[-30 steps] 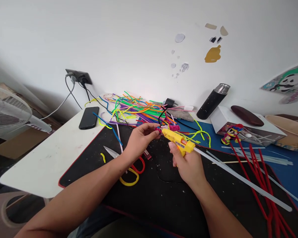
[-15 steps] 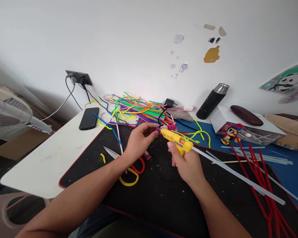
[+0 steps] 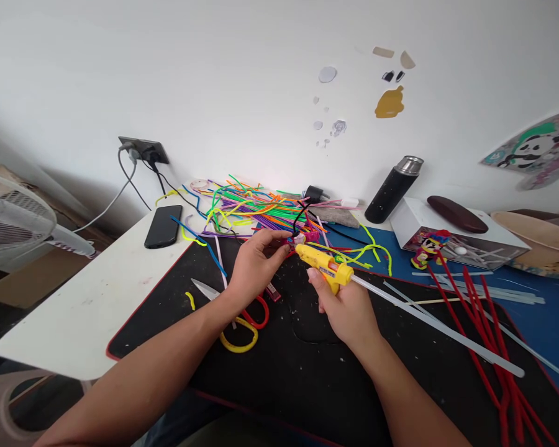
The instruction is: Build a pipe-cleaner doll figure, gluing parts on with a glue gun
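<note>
My right hand (image 3: 347, 304) is wrapped round the handle of a yellow hot glue gun (image 3: 323, 264). A long translucent glue stick (image 3: 438, 326) sticks out of its back end towards the lower right. My left hand (image 3: 261, 257) pinches a small craft piece (image 3: 299, 239) in pink, white and blue, apparently fuzzy pipe cleaner; its exact shape is too small to tell. The gun's nozzle is close beside this piece, and I cannot tell whether they touch. Scissors (image 3: 240, 335) with red and yellow handles lie on the black mat (image 3: 307, 385) below my left wrist.
A heap of coloured pipe cleaners (image 3: 261, 208) lies against the wall. A phone (image 3: 164, 226) is at the left, a black flask (image 3: 394, 189) at the back right. Near a small panda figure (image 3: 431, 247) are red pipe cleaners (image 3: 498, 347) and loose glue sticks (image 3: 507, 295).
The whole view has shifted slightly. The glue gun's nozzle stays close to the craft piece, and both hands keep their grips with only small movement.
</note>
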Motion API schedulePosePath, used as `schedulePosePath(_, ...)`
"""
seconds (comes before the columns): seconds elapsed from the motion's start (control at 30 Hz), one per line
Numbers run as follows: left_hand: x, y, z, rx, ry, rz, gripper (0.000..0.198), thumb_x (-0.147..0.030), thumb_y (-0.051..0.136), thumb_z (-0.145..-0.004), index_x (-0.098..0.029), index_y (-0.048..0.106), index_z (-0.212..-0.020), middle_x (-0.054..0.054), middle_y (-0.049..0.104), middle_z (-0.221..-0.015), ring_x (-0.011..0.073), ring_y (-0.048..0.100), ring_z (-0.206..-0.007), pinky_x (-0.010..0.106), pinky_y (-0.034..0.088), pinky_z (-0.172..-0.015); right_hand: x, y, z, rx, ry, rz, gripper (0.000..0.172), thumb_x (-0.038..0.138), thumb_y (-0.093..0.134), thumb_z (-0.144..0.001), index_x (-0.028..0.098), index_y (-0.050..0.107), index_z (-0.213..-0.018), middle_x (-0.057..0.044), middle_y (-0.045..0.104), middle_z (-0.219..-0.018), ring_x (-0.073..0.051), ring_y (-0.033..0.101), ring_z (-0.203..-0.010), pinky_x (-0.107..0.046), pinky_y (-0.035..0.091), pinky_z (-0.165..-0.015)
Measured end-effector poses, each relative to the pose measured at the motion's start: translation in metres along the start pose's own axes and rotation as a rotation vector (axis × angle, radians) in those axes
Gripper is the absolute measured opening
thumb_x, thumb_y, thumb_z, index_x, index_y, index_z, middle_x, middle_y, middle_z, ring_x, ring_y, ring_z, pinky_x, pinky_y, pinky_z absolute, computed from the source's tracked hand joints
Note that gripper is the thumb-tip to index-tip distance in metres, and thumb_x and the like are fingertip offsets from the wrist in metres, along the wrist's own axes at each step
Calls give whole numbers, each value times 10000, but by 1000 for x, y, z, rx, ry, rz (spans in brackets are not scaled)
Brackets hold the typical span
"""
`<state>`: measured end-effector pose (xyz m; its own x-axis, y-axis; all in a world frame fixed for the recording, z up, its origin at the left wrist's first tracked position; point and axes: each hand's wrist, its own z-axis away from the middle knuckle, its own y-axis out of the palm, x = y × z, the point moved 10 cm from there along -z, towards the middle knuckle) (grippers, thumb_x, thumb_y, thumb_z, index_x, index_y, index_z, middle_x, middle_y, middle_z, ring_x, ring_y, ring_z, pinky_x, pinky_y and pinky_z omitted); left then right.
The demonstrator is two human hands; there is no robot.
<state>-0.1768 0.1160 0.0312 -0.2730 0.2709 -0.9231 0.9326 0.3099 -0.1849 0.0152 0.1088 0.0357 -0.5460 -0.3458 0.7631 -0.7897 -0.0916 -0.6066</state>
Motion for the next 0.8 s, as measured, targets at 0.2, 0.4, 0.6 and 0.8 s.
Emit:
schedulePosePath(0.2, 3, -4, -3, -5, -12, 9, 240, -289, 734, -866, -223, 786, -1090, 73, 771, -1021, 220, 719, -888, 330, 569, -832, -1, 1, -1, 9, 4, 29, 481, 602, 502, -994, 222, 706, -783, -17, 589, -469, -221, 629, -506, -297, 412, -500)
schedulePosePath(0.4, 17, -15, -11, -63, -125, 222, 301, -329, 811, -801, -196, 786, -1070, 68, 791, -1022, 217, 725, -888, 337, 571, -841, -16, 12, 2, 90, 112, -106, 505, 646, 547, -961, 214, 702, -749, -9, 591, -457, -199, 602, -455, -295, 428, -491)
schedulePosePath(0.6, 18, -22, -15, -150, -212, 559, 324, -297, 913, -683, -187, 809, -971, 23, 778, -893, 155, 709, -765, 275, 567, -767, -27, 15, -1, 67, 259, -554, 546, 716, 641, -882, 187, 676, -751, 5, 588, -505, -156, 589, -475, -261, 473, -499)
schedulePosePath(0.8, 11, -7, -7, -76, -234, 649, 315, -277, 922, -692, -194, 813, -976, 21, 771, -939, 150, 719, -776, 271, 593, -765, -38, 2, -9, -105, 348, -956, 556, 714, 749, -796, 171, 671, -889, 58, 523, -571, -109, 527, -436, -217, 409, -415)
